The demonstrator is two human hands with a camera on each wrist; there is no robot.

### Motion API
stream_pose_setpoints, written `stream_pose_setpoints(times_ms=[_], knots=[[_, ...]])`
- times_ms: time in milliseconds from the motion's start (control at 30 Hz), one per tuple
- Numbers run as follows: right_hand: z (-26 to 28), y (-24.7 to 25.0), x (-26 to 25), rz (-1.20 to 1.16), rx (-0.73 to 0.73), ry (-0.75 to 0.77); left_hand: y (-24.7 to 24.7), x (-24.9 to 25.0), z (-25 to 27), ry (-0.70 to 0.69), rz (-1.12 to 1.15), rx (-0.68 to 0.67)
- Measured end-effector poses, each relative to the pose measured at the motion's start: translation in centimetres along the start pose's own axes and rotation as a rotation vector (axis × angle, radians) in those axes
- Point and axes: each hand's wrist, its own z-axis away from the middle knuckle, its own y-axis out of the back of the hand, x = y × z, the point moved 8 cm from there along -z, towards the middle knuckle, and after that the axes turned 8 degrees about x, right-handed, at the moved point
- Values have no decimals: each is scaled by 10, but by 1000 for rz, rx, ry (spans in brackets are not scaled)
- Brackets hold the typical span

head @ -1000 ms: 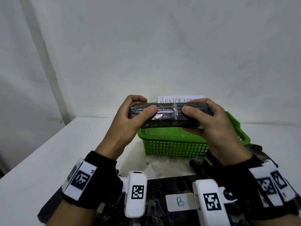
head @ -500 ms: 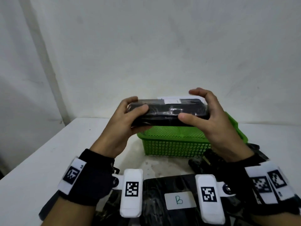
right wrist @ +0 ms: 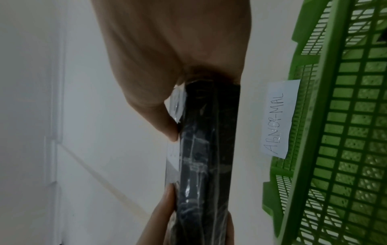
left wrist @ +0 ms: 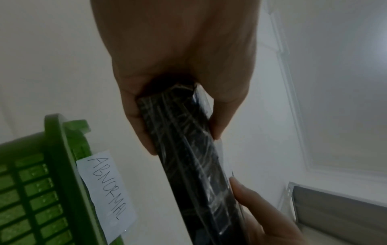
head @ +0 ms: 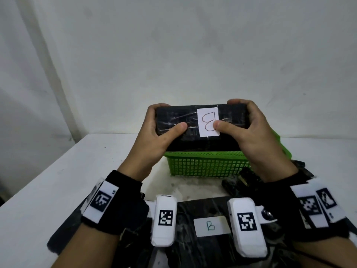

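Note:
Both hands hold a black, film-wrapped flat box [head: 179, 120] in the air above a green mesh basket [head: 204, 165]. Its broad face is turned toward me and carries a white label [head: 208, 121] with a handwritten "B". My left hand [head: 164, 120] grips the left end, thumb on the front face and fingers behind. The right hand [head: 231, 115] grips the right end the same way, its thumb touching the label. In the left wrist view the box [left wrist: 199, 174] shows edge-on inside my left hand [left wrist: 180, 132]. It is edge-on too [right wrist: 205, 149] in the right wrist view.
The basket stands on a white table [head: 58, 180] against the wall, with a paper tag [left wrist: 106, 187] reading "ABNORMAL" behind it. Another black wrapped pack with a "B" label [head: 210, 226] lies near the front edge. More black items [head: 237, 182] lie right of the basket.
The box has been rotated in both hands, from edge-on to its labelled face toward me. It has also risen slightly above the basket.

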Motion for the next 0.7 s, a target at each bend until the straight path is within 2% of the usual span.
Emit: stream_pose_setpoints(times_ms=[300, 400, 467, 567, 700], knots=[[3, -6, -1, 127, 23, 50, 12, 8, -2, -17, -20, 47], [1, -3, 0, 17, 13, 20, 10, 21, -1, 21, 184, -77], [-3, -2, 12, -103, 13, -71, 6, 30, 2, 50, 303, -176], [-7, -8, 25, -221, -46, -169, -5, 30, 10, 150, 300, -266], [-5, -9, 27, -168, -73, -141, -21, 16, 23, 311, 259, -356]])
